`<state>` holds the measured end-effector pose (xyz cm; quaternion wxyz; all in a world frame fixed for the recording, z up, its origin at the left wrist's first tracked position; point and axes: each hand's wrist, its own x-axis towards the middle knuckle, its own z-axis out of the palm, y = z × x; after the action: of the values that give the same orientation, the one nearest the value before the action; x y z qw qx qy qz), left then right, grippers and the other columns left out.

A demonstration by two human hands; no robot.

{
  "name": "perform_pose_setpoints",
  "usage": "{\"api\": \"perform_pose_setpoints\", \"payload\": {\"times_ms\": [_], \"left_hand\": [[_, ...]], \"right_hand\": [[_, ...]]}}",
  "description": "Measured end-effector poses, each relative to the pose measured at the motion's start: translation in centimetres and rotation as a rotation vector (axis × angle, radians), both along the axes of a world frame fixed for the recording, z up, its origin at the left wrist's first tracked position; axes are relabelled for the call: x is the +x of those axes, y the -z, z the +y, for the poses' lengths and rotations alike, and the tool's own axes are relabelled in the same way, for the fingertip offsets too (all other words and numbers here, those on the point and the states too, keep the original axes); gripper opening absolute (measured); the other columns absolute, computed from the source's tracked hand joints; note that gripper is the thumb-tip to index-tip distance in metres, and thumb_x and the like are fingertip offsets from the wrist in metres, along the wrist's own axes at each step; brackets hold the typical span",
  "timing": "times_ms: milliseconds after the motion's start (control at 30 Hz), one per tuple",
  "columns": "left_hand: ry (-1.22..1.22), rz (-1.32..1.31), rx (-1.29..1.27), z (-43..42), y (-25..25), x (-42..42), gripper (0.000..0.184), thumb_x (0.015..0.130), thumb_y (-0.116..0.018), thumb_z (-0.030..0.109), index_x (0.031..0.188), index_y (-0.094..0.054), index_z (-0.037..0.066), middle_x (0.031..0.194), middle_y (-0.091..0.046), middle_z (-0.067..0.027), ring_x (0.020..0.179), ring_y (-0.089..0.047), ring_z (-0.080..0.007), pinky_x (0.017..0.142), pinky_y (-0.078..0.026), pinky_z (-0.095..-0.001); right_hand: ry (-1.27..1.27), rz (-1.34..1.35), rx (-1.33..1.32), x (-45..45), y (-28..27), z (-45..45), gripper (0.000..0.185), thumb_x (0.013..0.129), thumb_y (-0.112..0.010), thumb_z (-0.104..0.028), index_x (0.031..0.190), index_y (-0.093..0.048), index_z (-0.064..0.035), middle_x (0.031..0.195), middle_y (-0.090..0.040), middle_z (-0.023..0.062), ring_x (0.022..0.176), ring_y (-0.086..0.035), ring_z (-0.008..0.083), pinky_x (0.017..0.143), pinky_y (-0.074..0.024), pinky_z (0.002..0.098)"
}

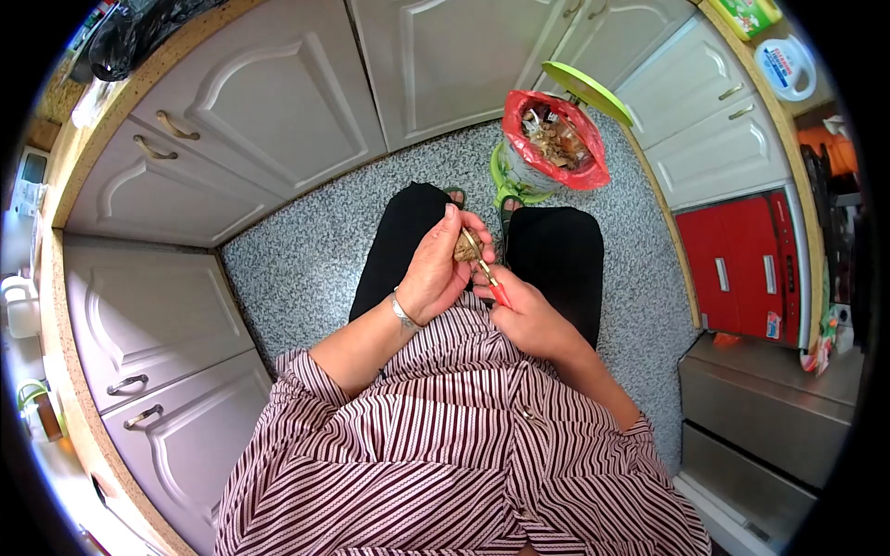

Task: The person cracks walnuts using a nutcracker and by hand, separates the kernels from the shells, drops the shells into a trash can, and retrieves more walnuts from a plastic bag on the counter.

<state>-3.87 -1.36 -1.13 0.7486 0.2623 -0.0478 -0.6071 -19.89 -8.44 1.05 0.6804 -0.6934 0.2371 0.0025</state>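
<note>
A rough, lumpy brown piece (466,248) is gripped in the left hand (434,269), held above the lap between the knees. Across it lies the metal end of a slim red-handled tool (502,295) (whether it cuts in, I cannot tell). The right hand (528,320) is closed around that red handle, close beside the left one. A silvery bracelet (405,310) circles the left wrist. Under the hands are black trousers (561,264) and a maroon-and-white striped shirt (408,445).

Beyond the knees, near the far right corner of the grey speckled floor (306,255), stands a bin lined with a red plastic bag (524,153), brown scraps (556,141) inside and its lime-green lid (593,93) raised. On the right, a speckled tan desk (795,153) carries a white handled jug (786,69) near its far corner; a red-fronted appliance (742,278) sits below its edge.
</note>
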Motion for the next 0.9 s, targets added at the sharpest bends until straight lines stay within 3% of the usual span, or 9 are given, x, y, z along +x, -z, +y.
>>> {"api": "perform_pose_setpoints", "payload": {"times_ms": [133, 233, 367, 400, 567, 633, 700, 733, 900], "left_hand": [[-0.038, 0.045, 0.056, 0.0, 0.2, 0.1, 0.045, 0.103, -0.038, 0.047, 0.093, -0.056, 0.007, 0.08, -0.055, -0.005, 0.077, -0.057, -0.0215, 0.089, -0.048, -0.0403], [-0.051, 0.175, -0.009, 0.2, 0.8, 0.3, 0.045, 0.103, -0.04, 0.046, 0.092, -0.057, 0.007, 0.08, -0.055, -0.0055, 0.077, -0.056, -0.0229, 0.092, -0.047, -0.0421], [-0.099, 0.42, 0.079, 0.6, 0.7, 0.9, 0.044, 0.102, -0.044, 0.043, 0.101, -0.062, 0.003, 0.098, -0.064, -0.0137, 0.1, -0.061, -0.0293, 0.103, -0.044, -0.0452], [-0.066, 0.433, -0.048, 0.8, 2.5, 1.1, 0.042, 0.102, -0.046, 0.042, 0.105, -0.062, 0.003, 0.105, -0.064, -0.0169, 0.11, -0.059, -0.0311, 0.105, -0.044, -0.0453], [-0.016, 0.295, 0.003, 1.1, 4.6, 2.0, 0.024, 0.102, -0.05, 0.023, 0.106, -0.062, 0.002, 0.1, -0.066, -0.0112, 0.095, -0.064, -0.0217, 0.089, -0.055, -0.0361], [0.071, 0.293, 0.036, 1.1, 5.6, 2.3, 0.028, 0.103, -0.048, 0.029, 0.105, -0.061, 0.005, 0.092, -0.067, -0.0079, 0.084, -0.064, -0.0189, 0.08, -0.055, -0.033], [0.153, 0.31, -0.047, 0.9, 5.8, 2.7, 0.035, 0.104, -0.045, 0.038, 0.103, -0.061, 0.007, 0.089, -0.066, -0.0075, 0.073, -0.058, -0.0164, 0.069, -0.05, -0.0293], [0.164, 0.272, -0.023, 0.7, 5.3, 2.7, 0.04, 0.104, -0.042, 0.043, 0.101, -0.06, 0.007, 0.087, -0.064, -0.0071, 0.066, -0.05, -0.0151, 0.062, -0.043, -0.027], [0.214, 0.179, 0.045, 0.1, 5.8, 2.9, 0.033, 0.103, -0.046, 0.04, 0.097, -0.061, 0.011, 0.086, -0.064, -0.0022, 0.066, -0.052, -0.0104, 0.063, -0.044, -0.0246]], "right_hand": [[-0.013, 0.019, -0.179, 0.2, -0.1, 0.1, 0.058, 0.082, -0.047, -0.002, 0.139, -0.038, 0.0032, 0.125, -0.055, 0.024, 0.115, -0.059, 0.0348, 0.099, -0.0461, 0.0411], [-0.007, -0.011, -0.201, 0.4, -0.1, 0.4, 0.056, 0.082, -0.047, -0.002, 0.138, -0.039, 0.0022, 0.123, -0.055, 0.0235, 0.109, -0.061, 0.0345, 0.096, -0.0478, 0.0413], [0.004, 0.029, -0.292, 0.9, -0.3, -0.6, 0.042, 0.088, -0.053, -0.009, 0.129, -0.046, -0.0019, 0.096, -0.064, 0.0175, 0.089, -0.066, 0.0296, 0.082, -0.0512, 0.0379], [0.018, 0.078, -0.283, 1.3, -1.1, -1.1, 0.04, 0.088, -0.053, -0.009, 0.127, -0.047, -0.0018, 0.093, -0.063, 0.0171, 0.085, -0.065, 0.0298, 0.08, -0.0511, 0.0384], [0.11, 0.097, -0.539, 4.9, -6.8, -6.2, 0.034, 0.087, -0.058, -0.006, 0.12, -0.051, -0.0008, 0.08, -0.058, 0.0125, 0.072, -0.06, 0.0219, 0.068, -0.0481, 0.0351], [0.192, -0.204, -0.688, 8.2, -8.8, -9.2, 0.034, 0.086, -0.059, -0.002, 0.119, -0.051, -0.0008, 0.08, -0.055, 0.0055, 0.071, -0.053, 0.0116, 0.065, -0.0465, 0.0306], [0.186, -0.232, -0.587, 11.5, -11.8, -12.8, 0.04, 0.084, -0.057, -0.001, 0.124, -0.049, -0.0014, 0.086, -0.058, 0.0031, 0.077, -0.056, 0.0117, 0.07, -0.0481, 0.0289], [0.223, -0.158, -0.578, 13.5, -14.8, -13.4, 0.042, 0.083, -0.056, -0.001, 0.125, -0.049, -0.002, 0.091, -0.06, 0.0046, 0.083, -0.058, 0.0129, 0.073, -0.0485, 0.0288], [0.229, -0.384, -1.109, 25.7, -19.5, -19.6, 0.035, 0.085, -0.058, -0.012, 0.119, -0.058, -0.0023, 0.1, -0.066, 0.0206, 0.094, -0.065, 0.0319, 0.084, -0.0506, 0.0407]]}}
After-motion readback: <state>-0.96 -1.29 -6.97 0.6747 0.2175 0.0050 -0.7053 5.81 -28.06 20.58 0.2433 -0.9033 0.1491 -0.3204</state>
